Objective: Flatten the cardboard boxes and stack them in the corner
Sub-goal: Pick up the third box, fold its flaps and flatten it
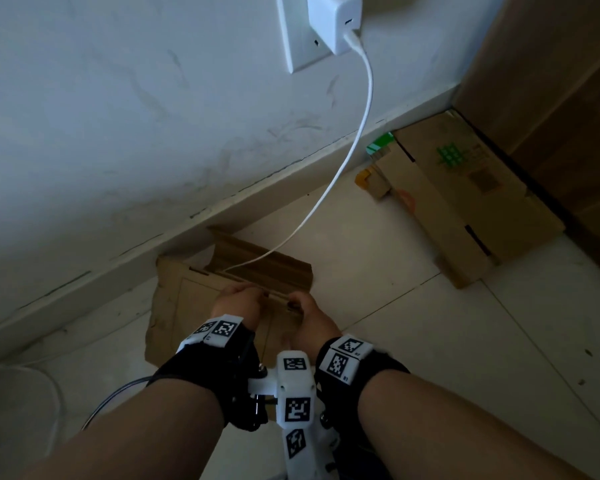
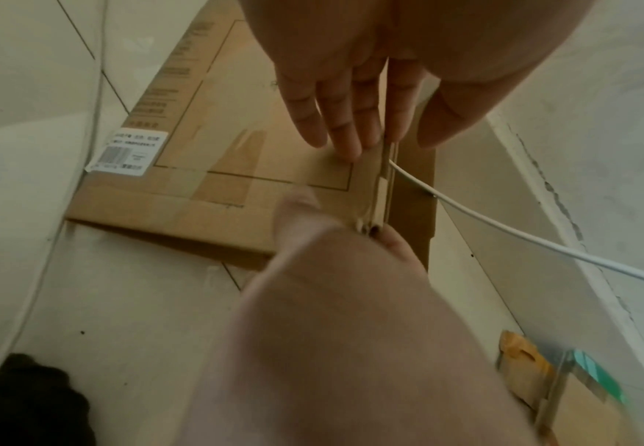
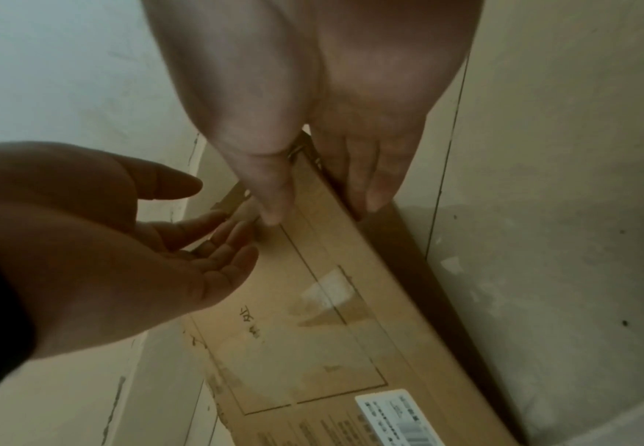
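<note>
A flat brown cardboard box (image 1: 174,306) lies on the tiled floor against the wall, its far flap (image 1: 257,265) raised. My right hand (image 1: 298,303) pinches the box's layered far edge, thumb on top and fingers down the side; the right wrist view shows this hand (image 3: 320,205) on the box (image 3: 332,316). My left hand (image 1: 243,294) sits just left of it. In the left wrist view the left hand (image 2: 381,141) lays straight fingers on the box top (image 2: 236,151) at that edge, thumb apart. A stack of flattened boxes (image 1: 465,202) lies in the corner.
A white charger (image 1: 333,19) is plugged in on the wall. Its cable (image 1: 357,133) hangs down and runs into the raised flap between my hands. A brown wooden panel (image 1: 551,98) stands at the right. Another thin cable (image 2: 26,286) lies on the floor at the left.
</note>
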Action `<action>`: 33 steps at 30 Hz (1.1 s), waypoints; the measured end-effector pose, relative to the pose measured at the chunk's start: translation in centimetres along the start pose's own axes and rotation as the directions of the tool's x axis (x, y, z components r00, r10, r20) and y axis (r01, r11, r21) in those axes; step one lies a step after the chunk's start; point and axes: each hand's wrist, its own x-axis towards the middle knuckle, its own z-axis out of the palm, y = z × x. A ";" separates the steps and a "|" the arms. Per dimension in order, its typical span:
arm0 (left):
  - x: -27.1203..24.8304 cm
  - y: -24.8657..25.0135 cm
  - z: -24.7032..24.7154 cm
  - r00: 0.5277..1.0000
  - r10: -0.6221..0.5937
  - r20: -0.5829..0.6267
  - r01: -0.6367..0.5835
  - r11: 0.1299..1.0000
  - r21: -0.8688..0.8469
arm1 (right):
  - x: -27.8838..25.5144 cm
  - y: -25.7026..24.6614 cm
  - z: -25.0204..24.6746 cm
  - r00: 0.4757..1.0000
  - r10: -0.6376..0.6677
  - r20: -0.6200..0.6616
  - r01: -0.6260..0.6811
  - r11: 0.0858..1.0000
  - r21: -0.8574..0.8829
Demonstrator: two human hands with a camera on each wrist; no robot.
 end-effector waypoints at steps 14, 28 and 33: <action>-5.0 3.3 4.1 0.973 0.231 -0.024 -0.232 0.970 -0.074 | -6.3 0.2 -9.5 0.951 -0.125 -0.282 0.114 0.992 -0.057; -12.7 10.0 5.1 0.907 0.421 -0.001 -0.419 0.902 0.101 | -23.1 1.8 -18.1 0.843 -0.102 -0.529 0.116 0.993 -0.006; -19.1 13.1 4.2 0.855 0.503 0.124 -0.517 0.844 0.145 | -29.7 1.0 -20.5 0.733 -0.055 -0.678 0.325 0.904 0.278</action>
